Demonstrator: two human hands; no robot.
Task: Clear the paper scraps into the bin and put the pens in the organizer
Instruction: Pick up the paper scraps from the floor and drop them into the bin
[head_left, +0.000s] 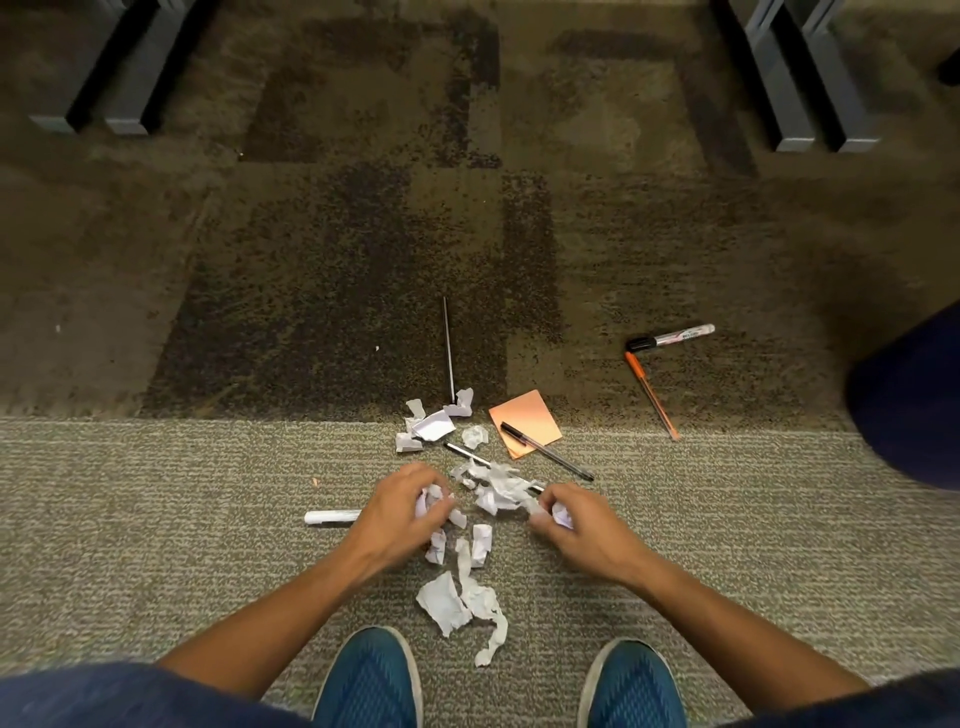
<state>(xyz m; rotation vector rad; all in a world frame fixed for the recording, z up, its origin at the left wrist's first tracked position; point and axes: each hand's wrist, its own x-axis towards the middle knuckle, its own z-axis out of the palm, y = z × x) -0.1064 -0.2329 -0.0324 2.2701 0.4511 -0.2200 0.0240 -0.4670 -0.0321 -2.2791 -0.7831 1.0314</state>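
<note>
- Left hand: closed around crumpled paper scraps on carpet.
- Right hand: gripping a scrap.
- Loose scraps lie between the hands.
- White marker: just left of left hand.
- Orange pen: well apart, right.

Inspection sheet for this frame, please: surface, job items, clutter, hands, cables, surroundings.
Surface: carpet floor, patterned, darker further away.
Job's things: torn paper scraps scattered between the hands; orange pen, black-capped marker, black pen lying partly on the sticky notes, white marker, thin dark pen. No bin or organizer seen.
Clutter: orange sticky notes.
Hands: left hand and right hand each closed on paper scraps.
Cables: nothing seen.
Surroundings: grey furniture legs at the far corners; blue shoes.
</note>
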